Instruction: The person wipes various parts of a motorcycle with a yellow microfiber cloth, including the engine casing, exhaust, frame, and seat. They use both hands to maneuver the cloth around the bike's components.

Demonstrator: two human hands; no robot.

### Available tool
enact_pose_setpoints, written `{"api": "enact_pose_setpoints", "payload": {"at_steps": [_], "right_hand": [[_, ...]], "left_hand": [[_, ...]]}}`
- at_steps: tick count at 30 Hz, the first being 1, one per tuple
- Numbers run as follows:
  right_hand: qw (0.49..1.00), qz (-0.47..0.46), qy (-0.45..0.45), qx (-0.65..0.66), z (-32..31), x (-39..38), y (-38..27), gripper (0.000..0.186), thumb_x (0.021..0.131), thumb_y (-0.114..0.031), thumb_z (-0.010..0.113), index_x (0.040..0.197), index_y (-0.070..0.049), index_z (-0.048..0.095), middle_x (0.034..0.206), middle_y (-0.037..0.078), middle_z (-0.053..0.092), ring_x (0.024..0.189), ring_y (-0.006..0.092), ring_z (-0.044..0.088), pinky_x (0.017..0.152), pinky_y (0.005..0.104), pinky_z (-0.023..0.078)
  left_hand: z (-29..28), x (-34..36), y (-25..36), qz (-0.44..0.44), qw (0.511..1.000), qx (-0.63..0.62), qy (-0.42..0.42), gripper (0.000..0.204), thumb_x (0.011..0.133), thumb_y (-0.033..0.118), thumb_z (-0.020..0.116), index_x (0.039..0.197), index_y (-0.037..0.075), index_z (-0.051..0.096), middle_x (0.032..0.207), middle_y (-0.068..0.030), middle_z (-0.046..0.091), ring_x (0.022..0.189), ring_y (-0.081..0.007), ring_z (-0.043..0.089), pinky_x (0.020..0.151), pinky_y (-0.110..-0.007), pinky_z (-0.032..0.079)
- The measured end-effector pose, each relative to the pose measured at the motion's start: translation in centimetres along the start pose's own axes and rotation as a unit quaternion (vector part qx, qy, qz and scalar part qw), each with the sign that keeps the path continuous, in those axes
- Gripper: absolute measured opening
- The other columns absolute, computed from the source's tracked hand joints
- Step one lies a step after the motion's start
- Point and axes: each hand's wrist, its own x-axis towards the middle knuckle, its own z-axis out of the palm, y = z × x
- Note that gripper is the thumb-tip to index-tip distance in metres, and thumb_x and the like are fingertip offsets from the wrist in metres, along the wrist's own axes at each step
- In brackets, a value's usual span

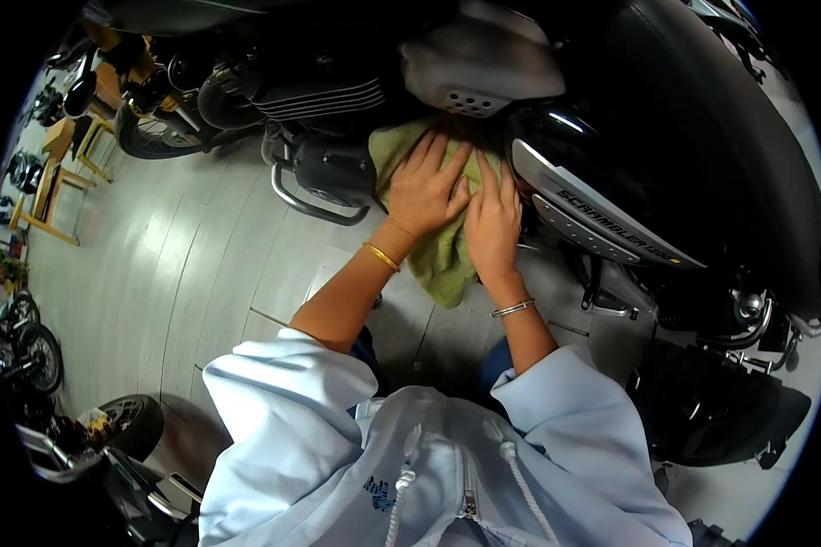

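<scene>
Your left hand [424,193] lies palm down on a yellow-green cloth [442,269], its fingers stretched out and a little apart, the thumb held out toward your other hand. Your right hand [493,228] rests on the cloth just beside it, fingers nearly straight and close together with a narrow gap after the first; whether either set of fingertips pinches the fabric, you cannot tell from here. The cloth sits against the side of the black motorcycle [693,118], between the dark engine cover [336,173] and the silver side panel [602,211]. Its long axis runs from the motorcycle back toward you, tilted slightly right at the near end, where a loose, folded corner hangs over the floor [210,255]. The left hand's fingers point forward and rightward; the right hand's point forward, leaning slightly left.
</scene>
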Motion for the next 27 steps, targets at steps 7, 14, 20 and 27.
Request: {"api": "enact_pose_setpoints", "payload": {"at_steps": [7, 14, 20, 27], "right_hand": [[0.997, 0.069, 0.019, 0.020, 1.3, 1.7, -1.9, 0.041, 0.085, -0.012, 0.055, 0.126, -0.008, 0.052, 0.126, 0.021, 0.051, 0.118, 0.0414, 0.048, 0.100, 0.0482, 0.036], [0.997, 0.061, 0.047, -0.012, 2.3, 1.4, -1.3, 0.041, 0.087, -0.015, 0.048, 0.127, -0.004, 0.051, 0.128, 0.019, 0.052, 0.118, 0.0397, 0.048, 0.101, 0.0472, 0.036], [0.998, 0.007, 0.065, -0.027, 2.6, 0.7, -0.1, 0.040, 0.093, -0.016, 0.045, 0.129, -0.002, 0.052, 0.130, 0.022, 0.051, 0.119, 0.0416, 0.048, 0.101, 0.0472, 0.037], [0.998, -0.031, 0.014, -0.044, 2.0, 2.6, -0.6, 0.032, 0.090, -0.016, 0.049, 0.116, 0.001, 0.055, 0.108, 0.022, 0.054, 0.100, 0.0423, 0.053, 0.089, 0.0514, 0.042]], "left_hand": [[-0.2, 0.1, -0.6, 0.020, 0.999, -0.028, -0.017, 0.047, 0.083, 0.028, 0.056, 0.128, 0.017, 0.059, 0.128, -0.0115, 0.056, 0.121, -0.0331, 0.053, 0.082, -0.039, 0.050], [-0.6, 0.1, -0.9, 0.030, 0.997, -0.055, -0.037, 0.045, 0.084, 0.029, 0.057, 0.128, 0.017, 0.059, 0.127, -0.0111, 0.056, 0.120, -0.0357, 0.053, 0.079, -0.040, 0.051], [-0.4, 0.0, -0.9, 0.032, 0.997, -0.076, -0.006, 0.042, 0.084, 0.027, 0.059, 0.124, 0.016, 0.062, 0.125, -0.0105, 0.059, 0.117, -0.0353, 0.055, 0.079, -0.040, 0.050], [-0.7, -0.8, -0.9, 0.003, 0.996, -0.083, 0.045, 0.046, 0.080, 0.018, 0.062, 0.126, 0.014, 0.060, 0.130, -0.0115, 0.055, 0.117, -0.0328, 0.054, 0.086, -0.039, 0.049]]}}
